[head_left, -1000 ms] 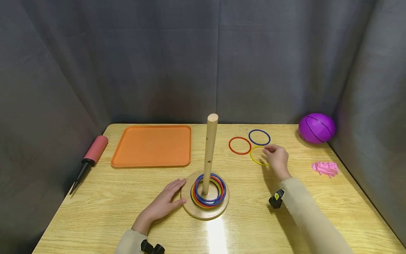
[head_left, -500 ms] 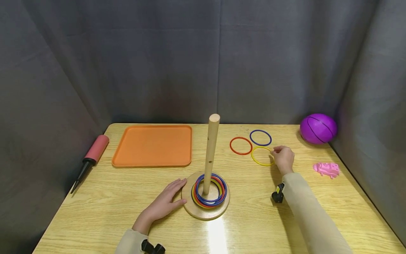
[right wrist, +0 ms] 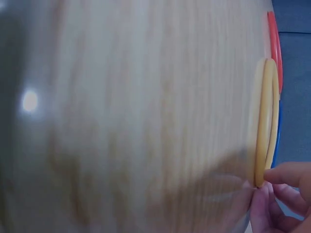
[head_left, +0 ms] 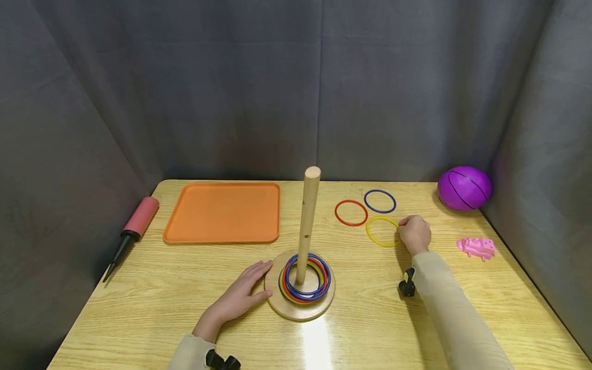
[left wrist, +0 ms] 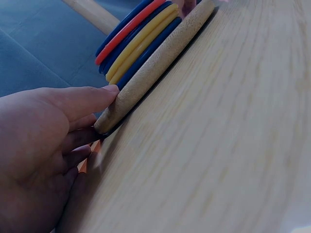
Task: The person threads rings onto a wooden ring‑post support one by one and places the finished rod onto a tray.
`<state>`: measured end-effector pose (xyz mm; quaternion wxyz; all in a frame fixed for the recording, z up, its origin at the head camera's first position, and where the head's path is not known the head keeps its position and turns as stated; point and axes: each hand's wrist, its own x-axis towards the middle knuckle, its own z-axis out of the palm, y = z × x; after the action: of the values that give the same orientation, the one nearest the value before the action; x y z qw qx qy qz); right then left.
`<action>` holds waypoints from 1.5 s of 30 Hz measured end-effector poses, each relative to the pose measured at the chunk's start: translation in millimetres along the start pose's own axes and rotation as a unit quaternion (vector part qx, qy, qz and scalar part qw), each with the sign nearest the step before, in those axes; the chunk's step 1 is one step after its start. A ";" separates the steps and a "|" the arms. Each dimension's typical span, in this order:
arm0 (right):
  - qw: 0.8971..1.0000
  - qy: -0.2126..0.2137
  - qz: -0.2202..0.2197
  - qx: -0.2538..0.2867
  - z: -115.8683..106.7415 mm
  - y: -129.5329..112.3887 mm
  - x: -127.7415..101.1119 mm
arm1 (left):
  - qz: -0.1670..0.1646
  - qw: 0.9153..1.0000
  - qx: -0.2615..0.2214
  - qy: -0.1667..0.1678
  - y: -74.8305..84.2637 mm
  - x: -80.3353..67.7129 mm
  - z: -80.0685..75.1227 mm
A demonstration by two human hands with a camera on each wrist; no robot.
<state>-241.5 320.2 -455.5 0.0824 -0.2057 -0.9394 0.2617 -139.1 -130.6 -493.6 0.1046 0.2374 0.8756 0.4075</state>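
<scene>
My left hand rests against the left rim of a round wooden base, fingers extended along it. In the left wrist view its thumb touches the base's edge. From the base rises a wooden post, with several blue, red and yellow rings stacked around its foot. On the right, my right hand pinches the near right edge of a yellow ring between thumb and fingers. The right wrist view shows the thumb tip on this yellow ring, with fingers below it.
A red ring and a blue ring lie behind the yellow one. An orange tray and a red-and-black hand pump are on the left. A purple ball and a pink toy sit near the right edge.
My right hand has shifted right along the yellow ring to its right edge, and now pinches it there. The ring's near side has moved slightly toward me. My left hand stays on the base.
</scene>
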 end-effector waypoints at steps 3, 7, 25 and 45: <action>1.000 -0.011 0.002 0.000 -0.3 0.0 -0.4 | -0.001 1.000 0.000 -0.001 0.2 0.0 0.3; 1.000 -0.015 -0.002 0.014 -1.2 -0.1 -2.8 | -0.001 1.000 -0.002 -0.002 0.2 -0.2 0.7; 0.971 -0.062 -0.004 0.231 -31.3 -17.9 -19.2 | 0.003 1.000 0.002 0.001 -0.7 -0.2 0.0; 0.820 -0.139 -0.069 0.551 -107.6 -115.1 -73.1 | 0.002 1.000 -0.002 -0.001 1.2 -0.5 -0.7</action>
<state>-186.9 248.5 -307.1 0.0682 -0.0225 -0.6519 0.7549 -138.6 -130.7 -492.2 0.1052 0.2388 0.8744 0.4091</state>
